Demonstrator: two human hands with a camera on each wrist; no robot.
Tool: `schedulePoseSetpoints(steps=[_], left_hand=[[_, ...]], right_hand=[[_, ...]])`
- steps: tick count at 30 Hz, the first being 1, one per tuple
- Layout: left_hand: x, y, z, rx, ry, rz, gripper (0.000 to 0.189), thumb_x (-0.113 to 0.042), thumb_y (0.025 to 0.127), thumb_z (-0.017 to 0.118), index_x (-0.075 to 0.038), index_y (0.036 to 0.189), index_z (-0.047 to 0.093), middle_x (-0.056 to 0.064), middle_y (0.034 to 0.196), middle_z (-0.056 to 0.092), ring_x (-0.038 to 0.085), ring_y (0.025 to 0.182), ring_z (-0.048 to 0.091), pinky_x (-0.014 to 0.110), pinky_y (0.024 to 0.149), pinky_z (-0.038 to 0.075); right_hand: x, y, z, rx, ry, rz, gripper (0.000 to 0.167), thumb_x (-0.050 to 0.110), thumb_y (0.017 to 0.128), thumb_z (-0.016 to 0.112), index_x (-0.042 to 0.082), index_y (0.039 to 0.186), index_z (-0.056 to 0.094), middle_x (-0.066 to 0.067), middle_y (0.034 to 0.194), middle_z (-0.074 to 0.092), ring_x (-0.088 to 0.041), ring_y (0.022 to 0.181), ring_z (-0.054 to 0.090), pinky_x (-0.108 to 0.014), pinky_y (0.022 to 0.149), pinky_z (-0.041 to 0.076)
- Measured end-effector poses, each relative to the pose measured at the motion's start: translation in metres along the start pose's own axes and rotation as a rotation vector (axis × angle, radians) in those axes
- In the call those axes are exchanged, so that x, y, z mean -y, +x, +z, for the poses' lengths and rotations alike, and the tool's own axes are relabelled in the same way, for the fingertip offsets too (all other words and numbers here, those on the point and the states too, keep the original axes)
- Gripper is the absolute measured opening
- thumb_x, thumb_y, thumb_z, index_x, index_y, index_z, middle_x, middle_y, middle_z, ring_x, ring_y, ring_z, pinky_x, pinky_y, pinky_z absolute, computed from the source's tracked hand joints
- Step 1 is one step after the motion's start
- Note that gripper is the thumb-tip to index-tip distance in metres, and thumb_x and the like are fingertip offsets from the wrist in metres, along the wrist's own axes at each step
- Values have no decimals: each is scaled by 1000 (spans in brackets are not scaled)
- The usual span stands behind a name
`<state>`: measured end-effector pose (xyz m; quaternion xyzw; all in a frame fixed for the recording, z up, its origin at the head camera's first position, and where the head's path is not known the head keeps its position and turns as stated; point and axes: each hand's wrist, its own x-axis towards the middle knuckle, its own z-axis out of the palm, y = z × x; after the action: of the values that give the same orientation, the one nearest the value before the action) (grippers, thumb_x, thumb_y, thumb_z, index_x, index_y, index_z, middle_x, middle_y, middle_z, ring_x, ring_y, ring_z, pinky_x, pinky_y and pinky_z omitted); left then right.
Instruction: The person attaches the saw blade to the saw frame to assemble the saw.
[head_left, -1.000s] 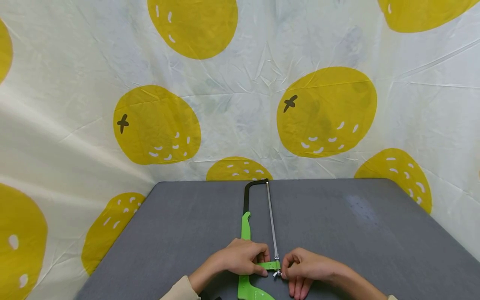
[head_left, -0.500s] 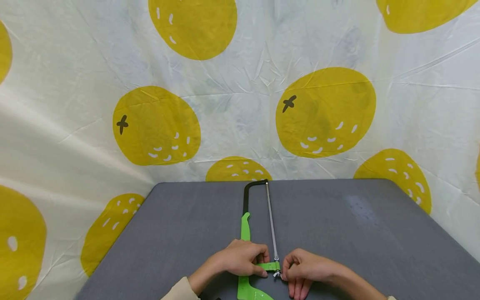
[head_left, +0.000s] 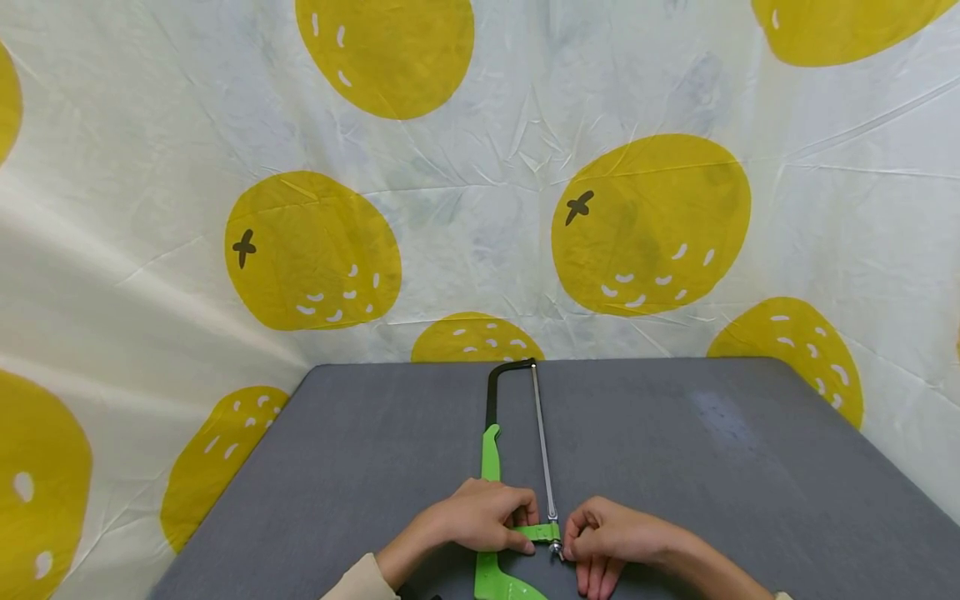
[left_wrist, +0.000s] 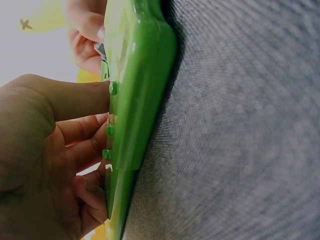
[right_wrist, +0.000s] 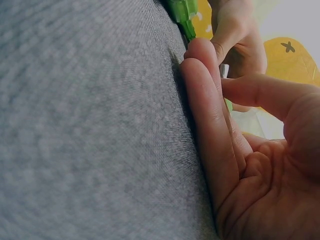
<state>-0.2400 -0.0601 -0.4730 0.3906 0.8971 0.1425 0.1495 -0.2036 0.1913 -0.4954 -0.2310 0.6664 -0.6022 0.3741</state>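
A hacksaw (head_left: 491, 454) with a green and black frame lies flat, its thin blade (head_left: 543, 442) running along its right side. My left hand (head_left: 487, 512) holds the frame by the green cross arm (head_left: 542, 532) near the handle. In the left wrist view, the thumb and fingers of this hand (left_wrist: 35, 135) press against the green frame (left_wrist: 142, 90). A small metal wing nut (head_left: 556, 549) sits at the blade's near end. The right hand (head_left: 618, 533) pinches it between thumb and forefinger; the fingertips partly hide it. Its other fingers (right_wrist: 205, 100) rest on the tabletop.
The grey cloth-covered table (head_left: 675, 467) has a pale patch (head_left: 723, 419) at the right. Behind and left hangs a white curtain (head_left: 480, 242) printed with yellow fruit. The saw's handle (head_left: 506, 583) runs off the bottom of the head view.
The wing nut has turned slightly between the right fingertips; its wings point another way now. The left hand and the saw have stayed in place.
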Motion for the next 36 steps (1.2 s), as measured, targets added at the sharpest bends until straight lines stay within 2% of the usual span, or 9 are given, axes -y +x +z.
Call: schedulePoseSetpoints(steps=[10, 36], left_hand=[[-2, -2, -2, -4, 31, 7, 18, -46, 92, 76, -35, 99, 64, -24, 80, 59, -9, 68, 53, 19, 68, 40], [-1, -2, -1, -4, 22, 17, 18, -46, 92, 76, -35, 99, 64, -25, 81, 61, -10, 69, 53, 18, 68, 40]], right_hand=[[2, 0, -1, 17, 15, 9, 14, 5, 94, 56, -1, 99, 67, 1, 69, 72, -2, 57, 70, -21, 52, 56], [-2, 0, -2, 31, 12, 4, 13, 8, 96, 60, -2, 100, 68, 2, 69, 72, -2, 57, 69, -20, 52, 55]])
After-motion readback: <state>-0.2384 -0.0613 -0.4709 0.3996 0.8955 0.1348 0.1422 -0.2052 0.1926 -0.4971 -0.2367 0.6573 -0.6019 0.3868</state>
